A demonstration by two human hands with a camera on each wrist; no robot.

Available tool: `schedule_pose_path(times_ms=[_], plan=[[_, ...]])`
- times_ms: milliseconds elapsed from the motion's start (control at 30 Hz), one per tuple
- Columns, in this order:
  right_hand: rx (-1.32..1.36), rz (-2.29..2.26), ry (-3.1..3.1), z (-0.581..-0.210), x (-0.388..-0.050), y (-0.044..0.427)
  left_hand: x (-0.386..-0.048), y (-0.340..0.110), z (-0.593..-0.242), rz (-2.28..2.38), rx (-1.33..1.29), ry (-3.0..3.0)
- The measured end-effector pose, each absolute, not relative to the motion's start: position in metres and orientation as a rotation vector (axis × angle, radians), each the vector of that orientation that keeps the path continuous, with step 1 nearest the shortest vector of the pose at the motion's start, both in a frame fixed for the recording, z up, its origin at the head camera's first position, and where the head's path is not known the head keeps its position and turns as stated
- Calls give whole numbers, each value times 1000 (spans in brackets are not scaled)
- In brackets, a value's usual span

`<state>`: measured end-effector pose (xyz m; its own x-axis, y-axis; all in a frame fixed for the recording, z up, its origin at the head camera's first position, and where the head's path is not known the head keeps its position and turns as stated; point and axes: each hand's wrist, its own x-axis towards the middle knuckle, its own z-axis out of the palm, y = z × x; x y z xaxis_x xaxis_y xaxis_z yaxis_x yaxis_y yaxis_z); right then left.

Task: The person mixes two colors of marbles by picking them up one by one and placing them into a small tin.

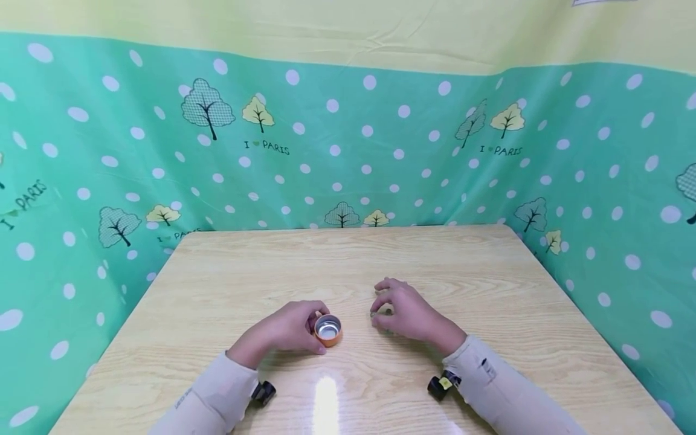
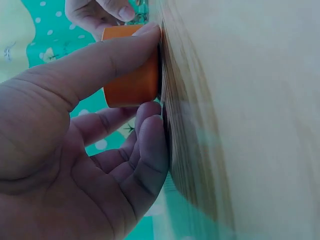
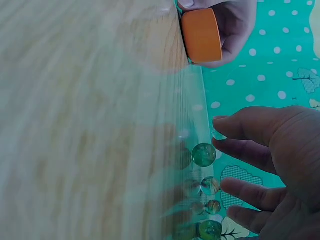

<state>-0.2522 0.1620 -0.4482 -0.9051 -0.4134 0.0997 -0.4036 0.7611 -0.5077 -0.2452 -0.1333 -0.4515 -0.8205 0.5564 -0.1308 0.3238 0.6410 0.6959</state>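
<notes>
An orange cup (image 1: 328, 330) with a silvery inside stands upright on the table; my left hand (image 1: 296, 326) grips its side. In the left wrist view the thumb lies along the orange wall (image 2: 132, 85), with fingers curled behind. To the right of the cup, my right hand (image 1: 408, 311) pinches a small clear marble (image 3: 218, 131) between thumb and index finger, just above the tabletop. Several glass marbles rest on the table by that hand, among them a green one (image 3: 204, 155) and a swirled one (image 3: 210, 185); the hand mostly hides them in the head view.
The wooden table (image 1: 261, 260) has a glossy, reflective top. A green dotted cloth (image 1: 348, 163) with printed trees hangs behind it and along both sides.
</notes>
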Motion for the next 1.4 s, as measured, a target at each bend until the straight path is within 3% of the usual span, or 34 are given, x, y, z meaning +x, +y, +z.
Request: schedule_pose_path(times_ms=[1400], plan=[[-818, -881, 2898, -431, -253, 128, -253, -138, -453, 1002, 772, 2441]])
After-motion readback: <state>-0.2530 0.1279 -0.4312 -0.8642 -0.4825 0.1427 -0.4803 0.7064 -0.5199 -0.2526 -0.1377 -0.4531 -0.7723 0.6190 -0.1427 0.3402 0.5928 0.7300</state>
